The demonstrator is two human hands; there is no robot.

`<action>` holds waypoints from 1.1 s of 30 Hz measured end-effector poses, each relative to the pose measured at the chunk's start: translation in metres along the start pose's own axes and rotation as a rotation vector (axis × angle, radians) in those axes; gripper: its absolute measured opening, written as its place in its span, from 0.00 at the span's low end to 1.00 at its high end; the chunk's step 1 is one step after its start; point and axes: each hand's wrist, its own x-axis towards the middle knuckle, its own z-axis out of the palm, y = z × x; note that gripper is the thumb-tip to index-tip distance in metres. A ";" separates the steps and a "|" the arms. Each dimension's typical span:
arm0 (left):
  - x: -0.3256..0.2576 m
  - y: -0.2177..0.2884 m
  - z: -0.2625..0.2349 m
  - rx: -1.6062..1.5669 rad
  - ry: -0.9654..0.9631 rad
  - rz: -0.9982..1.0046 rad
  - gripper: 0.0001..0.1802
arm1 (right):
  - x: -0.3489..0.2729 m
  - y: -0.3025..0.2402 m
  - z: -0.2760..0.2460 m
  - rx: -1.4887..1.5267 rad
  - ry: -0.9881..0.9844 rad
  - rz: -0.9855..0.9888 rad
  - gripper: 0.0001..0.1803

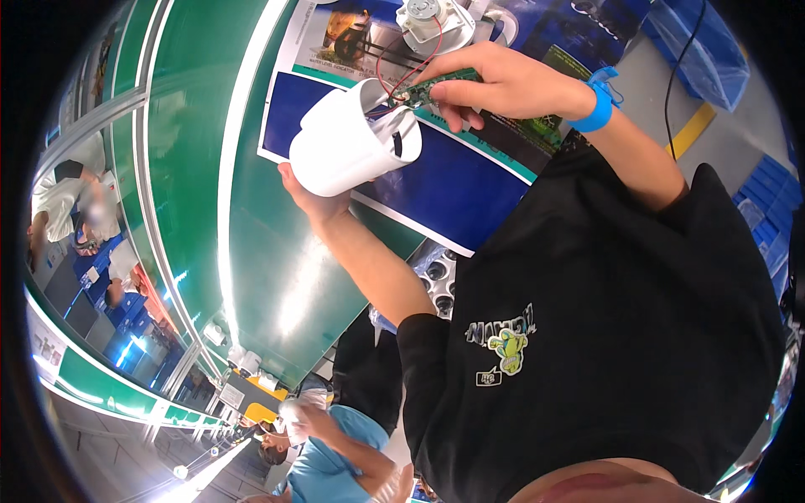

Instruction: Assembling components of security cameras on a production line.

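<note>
My left hand [317,199] is wrapped round a white plastic housing [335,151] from below, its open end turned toward my right hand. Part of the left hand's fingers is hidden behind the housing. My right hand [499,82] pinches a green circuit board [457,82] at the housing's opening. Thin red wires [382,69] loop from the board up to a small motor [422,10]. That motor sits on a white plastic part [440,38] lying beyond my hands. A blue band circles my right wrist.
Printed sheets with a dark blue panel [453,201] lie on the green worktop [277,260]. A bag of round dark-and-white parts [438,277] is near my left elbow. Blue clear plastic [700,59], a black cable [668,109] and blue crates [767,210] are at right. A co-worker in blue [335,461] is at lower left.
</note>
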 end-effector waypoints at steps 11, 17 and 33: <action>0.000 -0.016 -0.013 -0.106 0.041 0.049 0.50 | 0.002 -0.004 0.009 -0.067 0.046 0.055 0.22; 0.000 -0.004 0.001 -0.038 -0.072 -0.029 0.50 | -0.009 0.029 -0.015 0.708 -0.291 0.054 0.29; -0.010 0.002 0.013 -0.111 -0.074 -0.060 0.49 | 0.010 0.006 0.035 0.443 0.179 0.357 0.11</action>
